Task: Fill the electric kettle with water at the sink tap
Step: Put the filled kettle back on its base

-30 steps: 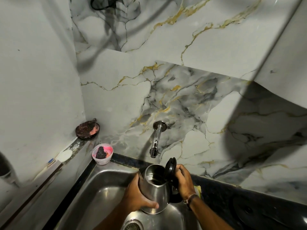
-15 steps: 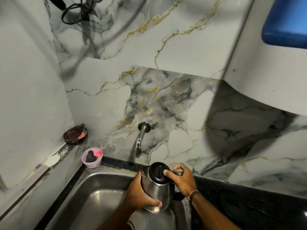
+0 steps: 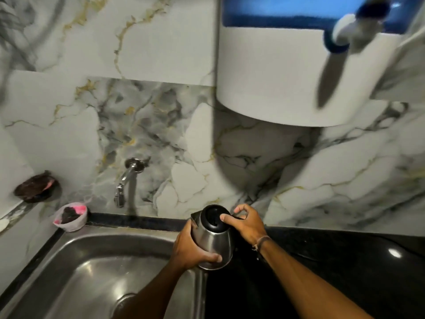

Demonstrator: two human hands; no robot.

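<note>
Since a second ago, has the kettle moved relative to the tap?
Yes. The kettle has shifted right, away from the tap: it was just under the spout, now it sits over the sink's right rim, lid shut.

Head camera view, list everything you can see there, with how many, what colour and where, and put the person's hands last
kettle: one, steel with a black lid, lid shut, held over the right edge of the sink
tap: one, chrome, on the marble wall, left of the kettle, no water seen running
sink: one, steel, lower left
cup: one, white with pink and dark contents, at the sink's back left corner
dish: one, dark brown with a pink bit, on the left ledge
counter: one, black, right of the sink
tank: one, white and blue, on the wall at upper right, blurred
left hand: wrapped around the kettle body
right hand: at the kettle's handle side, thumb on the lid, band on the wrist
</note>
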